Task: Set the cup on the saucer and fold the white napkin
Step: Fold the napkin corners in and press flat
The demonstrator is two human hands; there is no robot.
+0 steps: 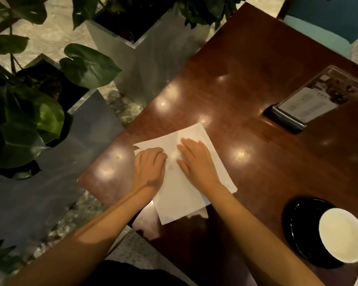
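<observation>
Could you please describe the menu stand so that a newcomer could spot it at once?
On the dark brown wooden table, look to the far right edge, beyond the black saucer. The clear acrylic menu stand leans there in a dark base, the only upright printed item.

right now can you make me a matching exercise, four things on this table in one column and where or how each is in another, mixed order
1. white paper napkin
2. white round cup
3. black round saucer
4. clear plastic menu stand

a. at the table's far right
b. pressed flat under both hands
c. under the cup
d. standing on the saucer

Pairs: 1-b, 2-d, 3-c, 4-a
</observation>
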